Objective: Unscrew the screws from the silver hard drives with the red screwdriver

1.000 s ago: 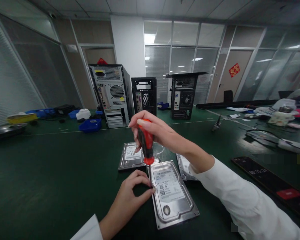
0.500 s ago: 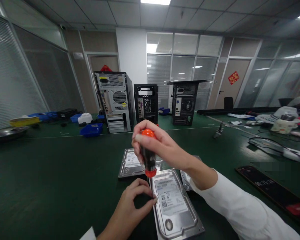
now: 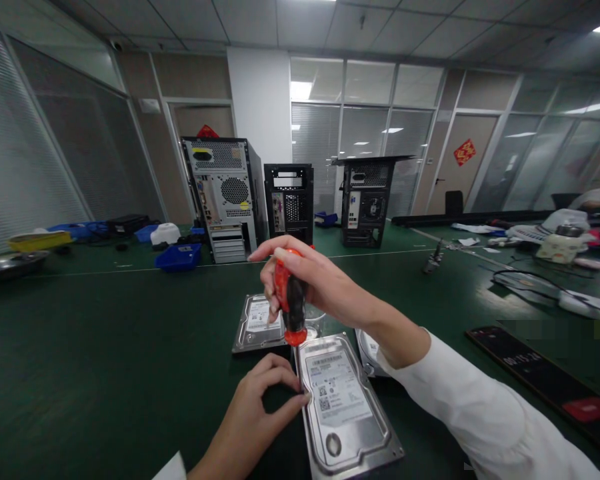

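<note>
Screwdriver point(image 3: 295, 300) tip can't be made out at the left hand point(image 3: 253, 403). Right hand point(image 3: 313, 267) partly hides far-left drive point(image 3: 257, 327) and clear dish point(image 3: 316, 325); right forearm point(image 3: 400, 333) covers part of right drive point(image 3: 367, 350). Label point(image 3: 337, 387) fine print too small. Metal bowl point(image 3: 13, 265) cut by left edge, phone point(image 3: 530, 373) by right.

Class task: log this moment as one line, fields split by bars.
front drive: label up, on table | right hand: grips screwdriver, nearly upright | left hand: at front drive's left edge
</note>
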### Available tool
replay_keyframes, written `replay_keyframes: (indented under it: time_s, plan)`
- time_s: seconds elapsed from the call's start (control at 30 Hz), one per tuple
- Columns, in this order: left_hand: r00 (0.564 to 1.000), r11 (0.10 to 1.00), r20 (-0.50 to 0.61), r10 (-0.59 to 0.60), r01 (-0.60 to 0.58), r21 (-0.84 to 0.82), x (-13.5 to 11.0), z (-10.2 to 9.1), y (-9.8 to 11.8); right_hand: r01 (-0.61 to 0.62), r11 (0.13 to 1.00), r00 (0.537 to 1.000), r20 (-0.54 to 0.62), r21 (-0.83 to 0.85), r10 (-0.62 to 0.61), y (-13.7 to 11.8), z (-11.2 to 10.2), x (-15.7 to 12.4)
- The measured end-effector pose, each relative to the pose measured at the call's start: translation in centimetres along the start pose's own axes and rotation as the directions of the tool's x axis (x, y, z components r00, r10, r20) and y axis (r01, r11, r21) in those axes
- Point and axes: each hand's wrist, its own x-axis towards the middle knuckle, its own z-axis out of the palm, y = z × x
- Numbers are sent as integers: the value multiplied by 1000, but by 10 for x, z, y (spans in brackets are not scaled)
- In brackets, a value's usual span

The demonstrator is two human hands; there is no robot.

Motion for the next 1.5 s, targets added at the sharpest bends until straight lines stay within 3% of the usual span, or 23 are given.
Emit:
replay_keyframes:
  time_s: [0.1, 0.27, 0.43, 0.63, 0.9, 1.17, 1.37, 1.5]
  plan:
    - [1000, 1000, 1, 6, -6, 13, 0, 0, 0, -39, 999, 998, 42, -6, 40, -3, -3, 0]
    - [1000, 999, -7, 10, -10, 35, -1, 1, -1, 34, 998, 997, -62, -51, -37, -8, -3, -1]
    - [998, 995, -64, -21, 27, 96, -2, 3, -3, 28, 994, 999, -23, -109, -30, -5, -2, -1]
    - [998, 996, -54, -21, 25, 87, -2, 2, -3, -94, 993, 994, 41, -64, 97, -7, -7, -2]
    - [1000, 999, -22, -9, 10, 45, -2, 2, -4, 70, 983, 994, -75, -170, -84, 1, -5, -3]
    - [1000, 1000, -6, -15, 15, -11, -1, 1, -5, -45, 997, 997, 57, -58, 48, -7, -11, -4]
    - [1000, 1000, -12, -13, 12, -12, -2, 1, -6, 103, 993, 995, 1, -60, -104, 1, -3, -3]
    - [1000, 1000, -7, -2, 2, -8, -2, 1, -7, 129, 991, 991, -34, -41, -131, 7, -1, -1]
